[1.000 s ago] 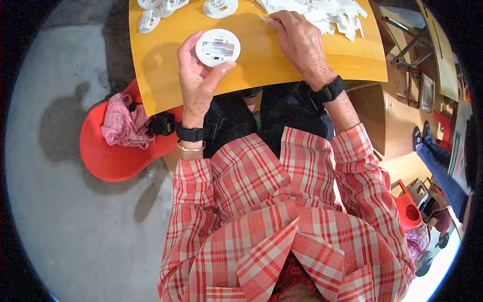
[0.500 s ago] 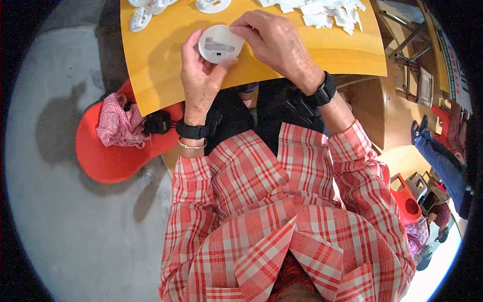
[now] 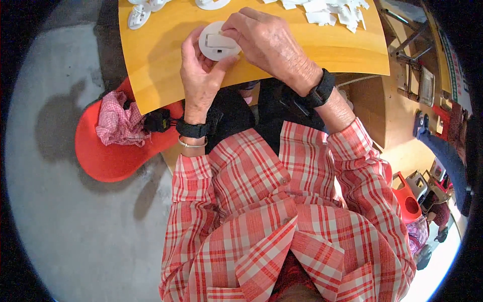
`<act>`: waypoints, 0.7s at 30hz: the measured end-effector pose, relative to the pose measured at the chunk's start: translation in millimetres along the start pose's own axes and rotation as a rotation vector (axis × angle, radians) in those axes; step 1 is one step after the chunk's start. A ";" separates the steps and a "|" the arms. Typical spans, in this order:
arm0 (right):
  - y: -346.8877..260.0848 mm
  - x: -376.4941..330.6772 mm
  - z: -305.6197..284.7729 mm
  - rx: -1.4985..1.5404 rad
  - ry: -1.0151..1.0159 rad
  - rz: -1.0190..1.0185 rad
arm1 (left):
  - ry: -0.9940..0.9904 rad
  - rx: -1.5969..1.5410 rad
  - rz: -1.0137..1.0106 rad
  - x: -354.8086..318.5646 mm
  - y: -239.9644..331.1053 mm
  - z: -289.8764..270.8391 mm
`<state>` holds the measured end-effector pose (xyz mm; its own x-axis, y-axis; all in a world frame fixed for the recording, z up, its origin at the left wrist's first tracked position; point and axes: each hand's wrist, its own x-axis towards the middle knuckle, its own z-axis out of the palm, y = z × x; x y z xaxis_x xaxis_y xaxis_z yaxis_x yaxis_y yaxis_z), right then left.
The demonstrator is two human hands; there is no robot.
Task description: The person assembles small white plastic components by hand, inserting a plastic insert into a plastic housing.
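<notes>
Reaching over the near edge of a smooth yellow tabletop, well inside its left and right edges. Leaving a plain yellow stretch between the left hand and the left edge, with a wider one from the right hand to the right edge. Bounded on the far side by a loose heap of flat white plastic pieces at upper right, just beyond the right hand, and by small white round assemblies at upper left. Dropping off past the left edge to a grey floor and a rounded red chair seat bearing a crumpled pink checked cloth. Holding a round white plastic disc above the tabletop near its front edge. Pinching the rim with the left hand, thumb at lower right, fingers curled around the left side. Bending the right wrist inward, back of the hand upward, thumb and forefinger at the upper right part of a rectangular white plastic cover across the disc's middle. Cannot tell pinching from pressing at those fingertips. Wearing a black strap and a thin silver bangle at the left wrist.
</notes>
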<state>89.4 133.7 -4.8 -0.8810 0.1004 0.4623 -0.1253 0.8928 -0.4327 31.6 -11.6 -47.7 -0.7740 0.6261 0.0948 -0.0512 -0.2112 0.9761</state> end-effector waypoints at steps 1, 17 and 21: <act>-0.7 -0.1 0.7 0.007 0.000 0.005 | 0.007 0.014 -0.002 -0.3 1.3 0.5; -1.2 -0.7 -0.6 -0.002 -0.145 0.053 | -0.005 -0.032 0.023 0.6 0.7 -1.1; -1.1 4.1 -14.3 0.052 -0.053 -0.112 | 0.000 -0.043 0.015 0.3 4.2 0.6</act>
<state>92.4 139.4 8.7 -0.8830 -0.0238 0.4688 -0.2467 0.8731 -0.4204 31.6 -11.8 -43.4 -0.7749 0.6224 0.1097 -0.0665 -0.2529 0.9652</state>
